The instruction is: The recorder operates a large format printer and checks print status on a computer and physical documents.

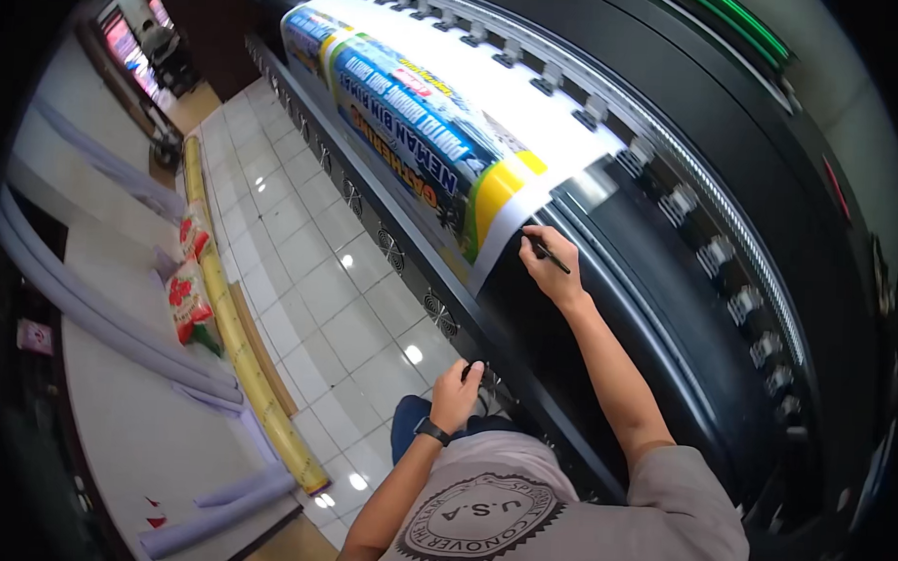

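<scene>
Glossy multicoloured printed sheet with white margin (405, 111): upper centre of frame, draped over wide black printer (657, 278). Right hand (556, 271), right of centre, pinches slim black pen-like tool (553, 257) by the sheet's near edge; contact unclear. Left hand (452, 397), lower centre, curled round small dark object (467, 371), kind unclear. Likely risk: print scratched or creased if tool slips or wrist jerks.

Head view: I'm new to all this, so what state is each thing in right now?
Right hand: pinching the dark pen-like tool
Pen-like tool: held, one end near the banner's edge
Left hand: fingers curled by something dark, grip unclear
Printed banner: spread out, curving down the machine's front
Green light strip: lit
Yellow roll: rolled up, lying lengthwise
Wristwatch: strapped on
</scene>
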The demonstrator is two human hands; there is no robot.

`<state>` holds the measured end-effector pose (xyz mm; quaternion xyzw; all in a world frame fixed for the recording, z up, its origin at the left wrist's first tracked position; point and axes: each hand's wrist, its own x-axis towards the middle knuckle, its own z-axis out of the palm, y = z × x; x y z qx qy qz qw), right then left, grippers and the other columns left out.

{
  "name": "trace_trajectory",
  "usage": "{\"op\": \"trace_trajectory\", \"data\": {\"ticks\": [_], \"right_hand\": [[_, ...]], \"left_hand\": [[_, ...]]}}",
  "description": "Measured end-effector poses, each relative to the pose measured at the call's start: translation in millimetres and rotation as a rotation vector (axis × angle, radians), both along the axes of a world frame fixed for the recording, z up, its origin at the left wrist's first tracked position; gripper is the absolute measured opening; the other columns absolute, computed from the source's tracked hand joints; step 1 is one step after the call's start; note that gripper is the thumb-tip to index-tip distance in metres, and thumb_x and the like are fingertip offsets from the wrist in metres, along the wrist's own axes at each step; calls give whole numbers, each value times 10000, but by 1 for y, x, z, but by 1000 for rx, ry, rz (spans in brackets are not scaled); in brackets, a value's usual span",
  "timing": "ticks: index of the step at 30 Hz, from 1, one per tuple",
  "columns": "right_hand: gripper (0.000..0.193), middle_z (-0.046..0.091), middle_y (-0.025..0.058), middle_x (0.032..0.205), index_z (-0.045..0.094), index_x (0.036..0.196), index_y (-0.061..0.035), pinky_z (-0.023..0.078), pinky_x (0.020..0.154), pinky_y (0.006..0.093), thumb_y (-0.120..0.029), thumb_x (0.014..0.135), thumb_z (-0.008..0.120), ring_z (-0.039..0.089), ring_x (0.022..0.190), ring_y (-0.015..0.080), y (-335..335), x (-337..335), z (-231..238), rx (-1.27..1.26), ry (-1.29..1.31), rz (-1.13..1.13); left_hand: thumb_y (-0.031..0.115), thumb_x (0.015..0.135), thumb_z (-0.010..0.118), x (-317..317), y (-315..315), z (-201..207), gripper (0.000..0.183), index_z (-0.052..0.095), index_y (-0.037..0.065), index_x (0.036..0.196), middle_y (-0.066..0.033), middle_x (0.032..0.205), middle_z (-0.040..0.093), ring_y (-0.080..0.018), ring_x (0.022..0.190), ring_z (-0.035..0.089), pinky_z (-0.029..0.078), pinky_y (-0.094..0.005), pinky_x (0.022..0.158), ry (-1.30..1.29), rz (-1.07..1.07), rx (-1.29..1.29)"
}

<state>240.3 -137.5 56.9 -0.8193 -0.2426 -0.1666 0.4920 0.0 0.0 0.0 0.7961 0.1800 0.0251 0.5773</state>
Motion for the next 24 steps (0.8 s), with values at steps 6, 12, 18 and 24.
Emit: {"op": "trace_trajectory", "data": {"ticks": [6,12,18,24], "right_hand": [[102,651,97,794,691,893,11,526,620,279,5,794,717,676,661,166,37,55,13,-135,-66,162],[122,643,103,796,646,850,0,525,613,302,46,751,697,671,672,219,48,51,11,-315,-122,163],[150,663,107,815,654,858,5,540,636,305,72,731,696,685,701,238,55,55,12,-415,-143,153],[171,664,108,813,652,839,-4,543,629,309,88,700,689,682,695,238,59,60,11,-480,-178,108]], "left_hand": [[383,1005,520,61,63,-40,428,542,-19,859,-237,697,573,-429,674,575,429,-465,611,86,56,4],[272,987,539,200,159,-72,327,565,-24,848,-199,874,551,-392,903,515,413,-477,804,-404,77,393],[313,995,515,308,201,-83,356,650,-3,901,-178,1028,667,-328,1130,579,259,-521,1161,-282,20,596],[331,1007,494,321,198,-89,372,670,21,902,-125,923,695,-267,994,631,254,-482,1176,-249,112,584]]}}
